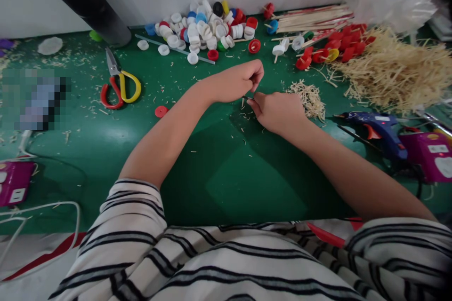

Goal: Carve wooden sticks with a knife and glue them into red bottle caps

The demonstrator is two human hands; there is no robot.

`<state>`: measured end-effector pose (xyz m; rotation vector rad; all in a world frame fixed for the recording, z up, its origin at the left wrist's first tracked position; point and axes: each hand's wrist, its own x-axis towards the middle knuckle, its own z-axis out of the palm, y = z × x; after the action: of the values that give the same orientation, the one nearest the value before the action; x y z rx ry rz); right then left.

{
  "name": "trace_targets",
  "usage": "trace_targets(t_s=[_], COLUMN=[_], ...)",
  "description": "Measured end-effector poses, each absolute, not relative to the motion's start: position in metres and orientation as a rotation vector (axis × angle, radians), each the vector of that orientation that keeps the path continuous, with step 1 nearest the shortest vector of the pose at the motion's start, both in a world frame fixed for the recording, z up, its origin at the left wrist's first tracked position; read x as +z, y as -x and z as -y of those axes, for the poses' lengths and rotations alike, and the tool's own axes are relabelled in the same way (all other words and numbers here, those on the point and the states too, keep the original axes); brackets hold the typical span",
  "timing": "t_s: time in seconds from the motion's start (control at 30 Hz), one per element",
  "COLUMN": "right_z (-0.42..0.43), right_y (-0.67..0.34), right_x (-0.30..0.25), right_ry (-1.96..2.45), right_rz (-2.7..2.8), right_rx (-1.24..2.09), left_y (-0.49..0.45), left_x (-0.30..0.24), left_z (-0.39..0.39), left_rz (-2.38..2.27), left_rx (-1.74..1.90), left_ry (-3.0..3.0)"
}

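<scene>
My left hand point(243, 79) is bent at the wrist over the middle of the green table, its fingers curled in a pinch. Close against it, my right hand point(278, 109) also pinches, with thumb and forefinger together. A tiny dark piece shows between the fingertips of both hands, mostly hidden by them, so its kind cannot be told. Beside my right hand lies a small heap of short pale sticks point(308, 99). Thin shavings are scattered below the fingers. A red disc point(161, 111) lies left of my left forearm.
Bottle caps point(197, 28) are piled at the back, with red caps on sticks point(348, 40) farther right. Straw-like strands point(399, 70) and a blue glue gun point(381, 124) lie right. Scissors point(120, 87), a black bottle point(92, 4), a phone point(42, 103) and a purple box point(16, 183) are left.
</scene>
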<state>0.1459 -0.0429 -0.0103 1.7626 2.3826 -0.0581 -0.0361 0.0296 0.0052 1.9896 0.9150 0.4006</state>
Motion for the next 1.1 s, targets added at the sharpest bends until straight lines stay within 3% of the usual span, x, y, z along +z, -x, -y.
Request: trace_targets(t_s=[1.1], right_z=[0.0476], right_y=[-0.1453], right_x=[-0.0043], right_ry=[-1.593], right_rz=[-2.321], right_rx=[-0.073], left_y=[0.0400], left_x=[0.0081], left_z=[-0.0294], left_rz=[-0.961], left_rx=[0.360], left_ry=[-1.960])
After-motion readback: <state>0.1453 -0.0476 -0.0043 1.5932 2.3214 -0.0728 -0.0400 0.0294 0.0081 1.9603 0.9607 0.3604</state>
